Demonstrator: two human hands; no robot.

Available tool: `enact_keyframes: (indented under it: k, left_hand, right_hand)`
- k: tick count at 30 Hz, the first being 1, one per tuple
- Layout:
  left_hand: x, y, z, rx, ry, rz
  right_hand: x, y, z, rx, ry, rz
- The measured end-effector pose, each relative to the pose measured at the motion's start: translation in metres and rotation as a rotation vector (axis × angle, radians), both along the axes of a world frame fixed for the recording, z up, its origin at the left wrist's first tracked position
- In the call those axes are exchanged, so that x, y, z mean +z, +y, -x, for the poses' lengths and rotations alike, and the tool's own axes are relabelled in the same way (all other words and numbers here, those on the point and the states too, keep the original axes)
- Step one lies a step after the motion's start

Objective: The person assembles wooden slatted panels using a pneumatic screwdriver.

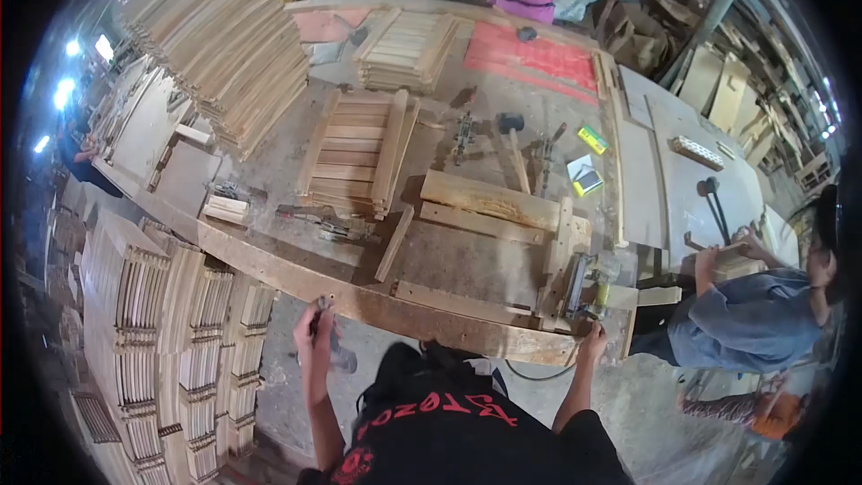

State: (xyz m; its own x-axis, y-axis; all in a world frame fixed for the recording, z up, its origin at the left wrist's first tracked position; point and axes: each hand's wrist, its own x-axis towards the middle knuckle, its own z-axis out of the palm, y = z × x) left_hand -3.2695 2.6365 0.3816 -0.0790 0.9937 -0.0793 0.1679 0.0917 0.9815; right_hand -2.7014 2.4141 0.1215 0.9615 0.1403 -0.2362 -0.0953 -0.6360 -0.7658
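My left hand (314, 323) is closed just off the workbench's front edge, around a small dark thing that I cannot make out. At the right end of that edge, my right hand (591, 343) has its fingers drawn together, just below a nail gun-like tool (577, 286); what they grip is hidden. This tool stands against a wooden strip (558, 256) in the corner. Wooden boards (489, 200) lie along the middle of the workbench (359, 292). A loose wooden stick (395, 242) lies slanted nearer my left hand.
A slatted wooden panel (350, 157) and a second slatted stack (409, 49) lie further back. A mallet (512, 126), a yellow box (593, 138) and metal clamps (346, 227) are on the bench. Tall wood stacks (224, 45) rise at left. People work at right and behind.
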Motion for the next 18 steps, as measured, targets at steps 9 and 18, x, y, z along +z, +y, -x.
enact_keyframes:
  k: [9,18]
  left_hand:
    - [-0.009,0.124,-0.068,-0.45,-0.059,0.22]
    - [-0.013,0.178,-0.12,-1.041,0.258,0.105]
  right_hand:
    - [-0.01,-0.131,0.108,-0.237,-0.141,-0.033]
    - [0.078,0.017,0.263,0.199,-0.096,-0.031]
